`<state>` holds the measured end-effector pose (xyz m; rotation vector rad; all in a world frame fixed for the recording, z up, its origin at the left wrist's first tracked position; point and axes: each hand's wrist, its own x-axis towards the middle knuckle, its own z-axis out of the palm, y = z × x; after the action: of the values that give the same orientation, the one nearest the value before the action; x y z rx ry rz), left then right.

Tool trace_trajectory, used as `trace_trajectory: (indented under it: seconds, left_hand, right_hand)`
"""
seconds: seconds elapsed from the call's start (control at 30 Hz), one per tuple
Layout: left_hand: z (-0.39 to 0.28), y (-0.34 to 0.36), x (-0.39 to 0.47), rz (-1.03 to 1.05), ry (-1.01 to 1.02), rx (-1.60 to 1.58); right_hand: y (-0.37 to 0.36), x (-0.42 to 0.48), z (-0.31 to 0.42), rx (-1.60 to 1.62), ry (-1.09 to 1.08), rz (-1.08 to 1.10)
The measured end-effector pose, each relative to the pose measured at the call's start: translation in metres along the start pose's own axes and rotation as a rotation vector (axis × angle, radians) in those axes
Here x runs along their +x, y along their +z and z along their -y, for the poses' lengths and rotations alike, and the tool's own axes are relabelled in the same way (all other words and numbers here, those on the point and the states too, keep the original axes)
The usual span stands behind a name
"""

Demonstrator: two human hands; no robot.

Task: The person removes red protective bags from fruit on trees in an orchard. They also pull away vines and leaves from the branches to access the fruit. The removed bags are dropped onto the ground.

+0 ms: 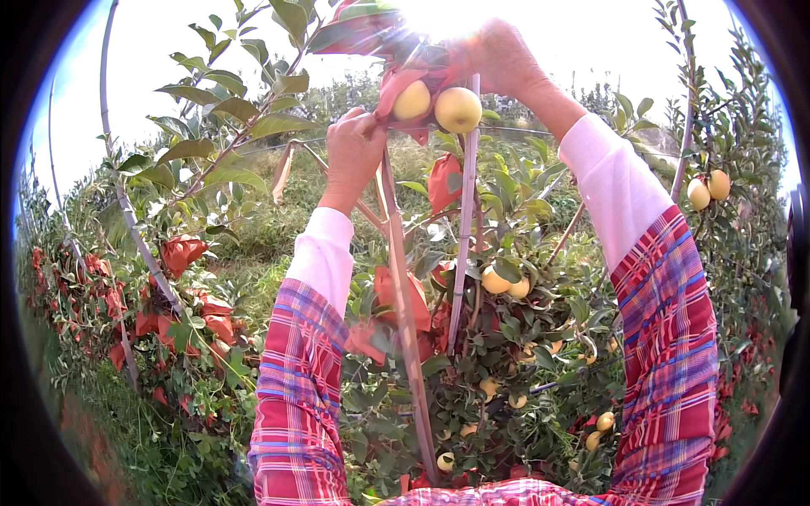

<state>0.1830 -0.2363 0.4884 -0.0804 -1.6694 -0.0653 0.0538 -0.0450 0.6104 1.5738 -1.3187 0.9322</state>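
My left hand (356, 152) is closed on the lower left edge of a torn red fruit bag (395, 88). Inside that bag's opening a pale yellow apple (412, 100) shows. Just to its right hangs a second pale yellow apple (458, 110), uncovered, in front of a thin upright pole (467, 190). My right hand (500, 57) is raised above and right of both apples, with its fingers at red bag material by the branch. Sun glare and the hand itself hide its fingertips, so its grip cannot be made out.
A brown wooden stake (405, 316) leans below my left hand. Red-bagged fruit (402, 294) hangs beneath. More bare apples (495, 279) grow on the lower branches. A leafy branch (253, 120) reaches up at the left. A thin wire (525, 130) crosses behind the pole.
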Motion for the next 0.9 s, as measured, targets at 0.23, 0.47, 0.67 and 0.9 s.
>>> trace_trajectory:
  seconds: [0.23, 0.47, 0.67, 0.9]
  left_hand:
    - [-0.015, -0.010, 0.006, -0.025, -0.090, -0.070]
    - [-0.019, -0.002, 0.047, 0.038, -0.185, -0.182]
    - [-0.016, 0.011, 0.078, 0.114, -0.340, -0.063]
    - [0.030, 0.025, 0.056, -0.073, -0.479, -0.086]
  right_hand:
    - [-0.012, -0.009, -0.021, 0.580, 0.235, -0.210]
    - [-0.014, -0.010, 0.054, 1.064, 0.444, 0.051]
    - [-0.008, -0.005, 0.030, 0.962, 0.393, 0.178]
    - [-0.046, -0.031, -0.069, 0.598, 0.257, 0.021]
